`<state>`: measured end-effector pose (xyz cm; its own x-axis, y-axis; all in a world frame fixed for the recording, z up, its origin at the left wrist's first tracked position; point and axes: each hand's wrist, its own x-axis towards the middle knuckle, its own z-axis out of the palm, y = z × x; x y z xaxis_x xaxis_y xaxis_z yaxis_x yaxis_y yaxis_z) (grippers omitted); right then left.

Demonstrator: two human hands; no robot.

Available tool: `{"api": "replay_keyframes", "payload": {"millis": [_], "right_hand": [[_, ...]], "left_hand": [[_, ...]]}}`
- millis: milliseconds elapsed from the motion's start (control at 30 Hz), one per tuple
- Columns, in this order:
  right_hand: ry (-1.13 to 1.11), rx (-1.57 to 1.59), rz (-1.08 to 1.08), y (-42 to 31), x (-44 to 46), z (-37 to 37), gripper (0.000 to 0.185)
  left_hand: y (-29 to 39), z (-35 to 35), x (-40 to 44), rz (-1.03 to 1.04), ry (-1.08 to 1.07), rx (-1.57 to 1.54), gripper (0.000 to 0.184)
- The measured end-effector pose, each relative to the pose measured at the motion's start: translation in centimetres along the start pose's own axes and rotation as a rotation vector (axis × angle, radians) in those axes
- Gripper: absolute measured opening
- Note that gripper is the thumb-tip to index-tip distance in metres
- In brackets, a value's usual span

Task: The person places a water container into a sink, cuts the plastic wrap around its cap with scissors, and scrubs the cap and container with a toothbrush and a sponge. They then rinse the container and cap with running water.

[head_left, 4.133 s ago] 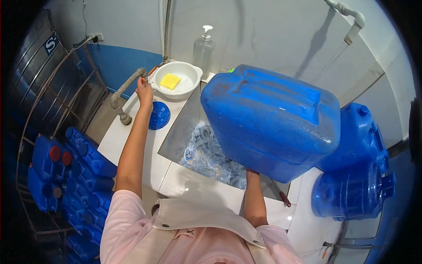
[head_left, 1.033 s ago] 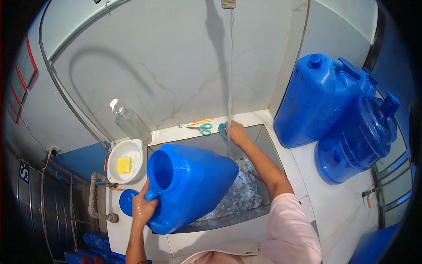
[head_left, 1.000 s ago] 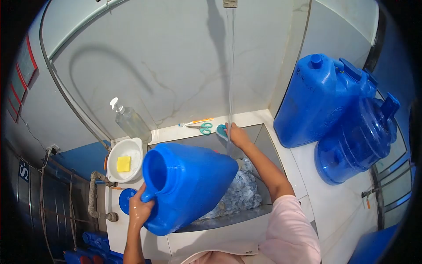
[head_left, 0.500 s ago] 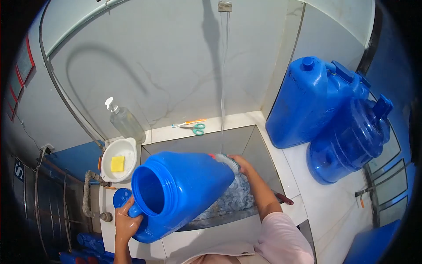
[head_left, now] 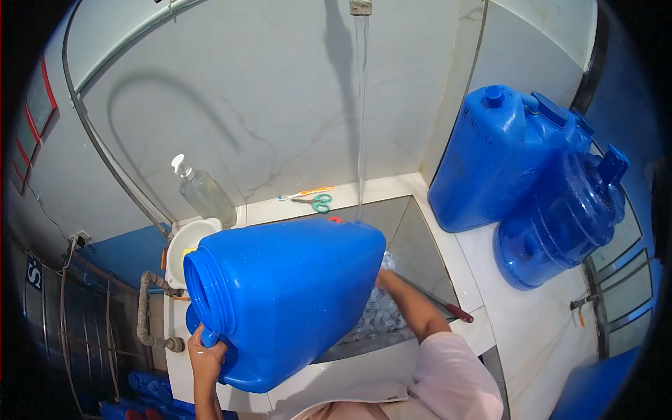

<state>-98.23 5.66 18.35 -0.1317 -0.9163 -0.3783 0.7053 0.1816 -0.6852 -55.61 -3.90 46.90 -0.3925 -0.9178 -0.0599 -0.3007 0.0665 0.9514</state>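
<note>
A large blue water jug [head_left: 301, 294] lies tilted on its side over the sink [head_left: 420, 241], its wide open mouth facing left. My left hand [head_left: 206, 357] is closed around the jug's handle by the mouth. My right hand [head_left: 382, 278] reaches behind the jug's base, where its fingers are hidden. A small red piece [head_left: 334, 219] shows above the jug's upper edge; what it belongs to is hidden. Water [head_left: 361, 119] runs from the spout [head_left: 360, 7] down behind the jug. Clear and whitish items [head_left: 378, 311] lie in the sink.
Teal-handled scissors [head_left: 320, 203] and a toothbrush [head_left: 306, 193] lie on the back ledge. A pump bottle [head_left: 205, 192] and white basin [head_left: 178, 245] stand left. Blue containers [head_left: 483, 161] and a round water bottle [head_left: 549, 224] stand right. A red-handled tool [head_left: 458, 312] rests across the sink's right edge.
The jug has turned, its base rising and its mouth swinging further left. The white-bristled brush seen by my right hand is now hidden behind the jug. The stream of water looks thicker.
</note>
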Motion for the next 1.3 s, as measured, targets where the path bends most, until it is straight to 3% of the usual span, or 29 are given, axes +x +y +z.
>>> {"api": "replay_keyframes", "payload": {"millis": [67,133,333,467,567,733,800,900,933,967,1067,1100,1133,1167,1200,1300], "right_hand": [[-0.033,0.107,-0.03,-8.1,0.9,0.1,0.033],[-0.024,0.129,-0.062,-10.4,0.9,0.1,0.033],[0.098,-0.151,-0.024,6.6,-2.0,-1.0,0.032],[-0.182,0.057,0.024,-4.5,-0.9,-3.5,0.032],[-0.029,0.077,0.048,-11.9,0.5,-3.1,0.034],[0.146,-0.183,0.022,5.3,-1.6,-2.4,0.035],[0.185,-0.208,0.011,6.8,-3.1,-0.8,0.036],[0.285,-0.026,-0.131,-2.6,-2.4,-0.5,0.037],[0.288,0.196,-0.01,-8.2,-1.9,0.4,0.035],[0.25,0.236,-0.113,-12.5,-2.9,2.7,0.035],[0.36,0.211,-0.106,-13.9,-3.3,4.8,0.037],[0.279,0.116,-0.041,-7.4,1.8,-3.2,0.041],[0.236,-0.078,0.048,-3.0,-0.8,-1.1,0.049],[0.089,-0.216,-0.014,4.9,0.9,-6.3,0.058],[0.178,-0.224,0.094,7.8,-1.4,-4.7,0.062],[0.332,-0.261,0.096,5.7,-4.0,-3.0,0.06]], "left_hand": [[-0.1,0.6,-0.3,-0.01,-0.018,-0.003,0.028],[-0.6,1.1,-0.3,-0.036,0.024,-0.077,0.019],[-3.1,1.5,2.0,-0.073,-0.001,-0.13,0.013],[-3.6,1.9,1.8,-0.08,-0.039,-0.152,0.014],[-3.2,1.7,1.3,-0.104,-0.055,-0.176,0.014],[-3.3,1.4,1.5,-0.119,-0.017,-0.25,0.027],[-3.2,1.1,1.6,-0.126,0.007,-0.261,0.034],[-3.8,1.2,1.0,-0.161,0.045,-0.305,0.043],[-3.5,1.3,0.9,-0.153,0.015,-0.287,0.043],[-3.3,1.3,0.9,-0.139,-0.012,-0.268,0.044],[-3.0,1.5,0.6,-0.137,0.007,-0.267,0.044],[-3.1,1.5,0.5,-0.13,0.009,-0.274,0.044],[-3.3,1.5,0.3,-0.134,0.032,-0.291,0.043],[-3.4,1.3,0.2,-0.14,0.059,-0.305,0.042],[-3.2,1.1,0.4,-0.136,0.068,-0.306,0.042],[-2.8,0.8,0.4,-0.144,0.031,-0.263,0.041]]}}
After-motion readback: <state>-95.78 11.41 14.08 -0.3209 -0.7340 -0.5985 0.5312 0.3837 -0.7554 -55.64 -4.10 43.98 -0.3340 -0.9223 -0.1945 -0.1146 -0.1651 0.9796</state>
